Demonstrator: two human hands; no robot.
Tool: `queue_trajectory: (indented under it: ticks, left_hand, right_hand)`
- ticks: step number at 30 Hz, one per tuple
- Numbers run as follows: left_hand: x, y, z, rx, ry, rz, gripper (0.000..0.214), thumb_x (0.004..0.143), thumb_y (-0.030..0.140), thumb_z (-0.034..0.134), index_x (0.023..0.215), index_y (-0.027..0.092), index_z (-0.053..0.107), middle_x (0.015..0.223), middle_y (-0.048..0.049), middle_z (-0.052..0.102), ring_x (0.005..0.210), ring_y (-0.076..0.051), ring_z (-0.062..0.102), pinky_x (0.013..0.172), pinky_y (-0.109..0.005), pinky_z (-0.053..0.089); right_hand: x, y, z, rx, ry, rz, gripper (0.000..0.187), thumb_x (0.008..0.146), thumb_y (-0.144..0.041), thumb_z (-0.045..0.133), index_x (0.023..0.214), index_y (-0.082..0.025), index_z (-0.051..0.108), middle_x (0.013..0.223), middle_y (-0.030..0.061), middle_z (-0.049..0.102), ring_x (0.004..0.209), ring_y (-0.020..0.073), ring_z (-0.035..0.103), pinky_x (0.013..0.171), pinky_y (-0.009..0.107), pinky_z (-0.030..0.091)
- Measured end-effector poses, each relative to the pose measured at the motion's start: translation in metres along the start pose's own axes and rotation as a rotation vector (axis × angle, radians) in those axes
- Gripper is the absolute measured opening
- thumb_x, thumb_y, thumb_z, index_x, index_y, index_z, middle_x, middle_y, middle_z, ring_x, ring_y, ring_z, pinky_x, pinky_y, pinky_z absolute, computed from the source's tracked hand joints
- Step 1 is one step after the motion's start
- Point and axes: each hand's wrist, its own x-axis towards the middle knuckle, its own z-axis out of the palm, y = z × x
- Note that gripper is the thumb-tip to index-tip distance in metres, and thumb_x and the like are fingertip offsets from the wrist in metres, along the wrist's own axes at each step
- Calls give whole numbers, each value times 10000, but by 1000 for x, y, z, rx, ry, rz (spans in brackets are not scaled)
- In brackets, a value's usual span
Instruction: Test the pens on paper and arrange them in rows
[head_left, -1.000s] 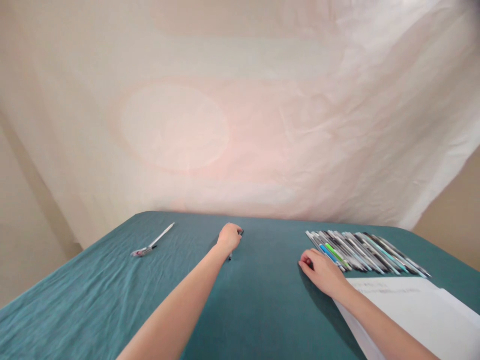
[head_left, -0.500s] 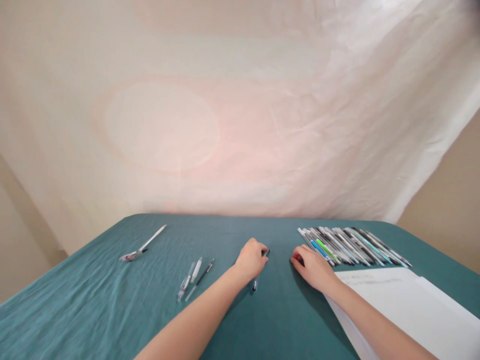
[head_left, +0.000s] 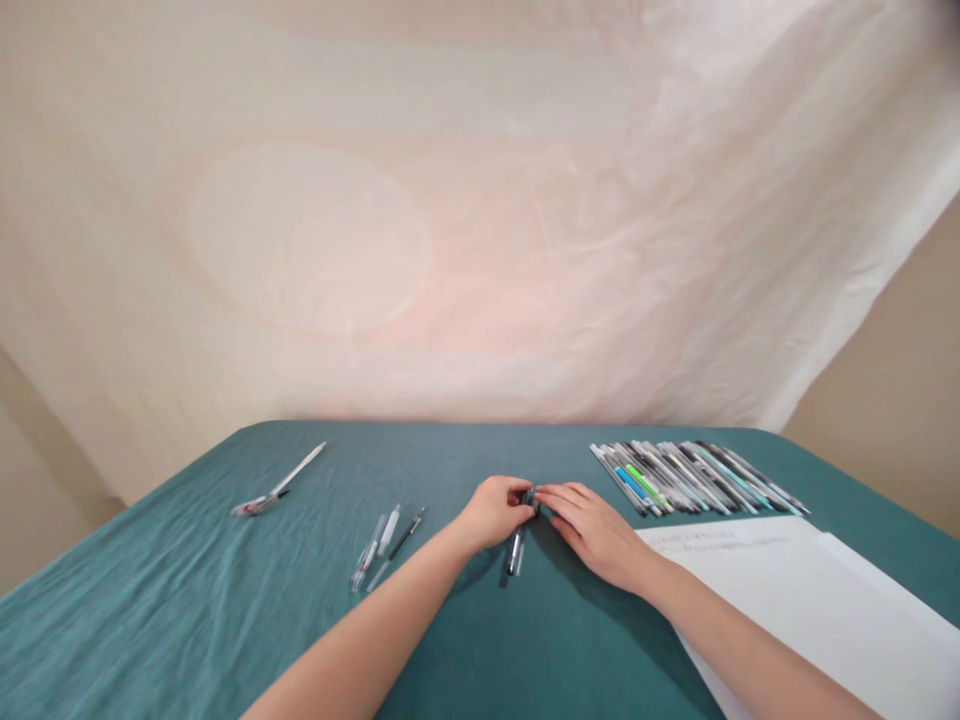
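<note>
Backdrop: one pale, creased sheet [head_left: 480, 220] is hung behind the table and fills the upper part of the view.

Table: one surface is covered by a teal cloth [head_left: 187, 620], wrinkled on the left side and smoother in the middle.

Paper: white sheets [head_left: 810, 610] are laid at the right near corner; at least two overlapping edges are seen, and faint lines of writing are carried along the top edge.

Row of pens: a tight row of pens [head_left: 697, 477] is set side by side at the far right, just beyond the paper; more than a dozen are counted, the exact number being lost to blur.

Left hand: the left hand [head_left: 495, 512] is closed around the upper end of one dark pen [head_left: 514, 550], which is gripped at mid-table with its lower end pointing toward the camera.

Right hand: the right hand [head_left: 592, 530] is laid palm down with fingers extended, and its fingertips are brought against the same pen's top, beside the left hand's fingers; whether the pen is pinched by them cannot be told.

Loose cluster: three or four pens [head_left: 386, 545], clear and dark, are scattered left of the hands, apart from them.

Single pen: one white pen [head_left: 281, 488] is left alone at the far left, well apart from the rest.
</note>
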Motion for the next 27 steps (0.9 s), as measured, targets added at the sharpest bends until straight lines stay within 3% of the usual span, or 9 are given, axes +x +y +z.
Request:
queue_trajectory:
  ticks: [3,9,22,27]
  left_hand:
    - [-1,-10,0,-225,36,-16,412,651,149,568,1061,112,594,933,-83,634,775,-152,575,743,-264,436]
    - [-1,-20,6,-572,131,-126,497,640,109,610,1128,121,514,901,-83,590,615,-101,578,653,-274,481]
    - [-6,-12,-1,-787,191,-232,340,672,134,655,996,88,563,859,-87,580,685,-140,617,640,-282,521]
    - [-6,-16,-5,-923,212,-226,315,668,142,669,962,100,564,828,-77,591,700,-140,604,646,-292,526]
  right_hand:
    - [1,-3,3,-7,-60,-35,427,851,-167,392,1273,-232,387,1268,35,473,1110,191,416,913,376,392]
    - [-2,-4,5,-36,-107,-35,437,865,-172,359,1298,-239,361,1306,14,444,1159,195,371,925,393,387]
    - [-4,2,4,-41,81,-62,279,849,-186,426,1093,-199,560,1094,64,598,1016,187,487,862,371,425]
    - [6,-18,-2,-160,-51,-209,230,868,-168,409,1003,-203,591,1009,46,621,902,166,509,768,317,426]
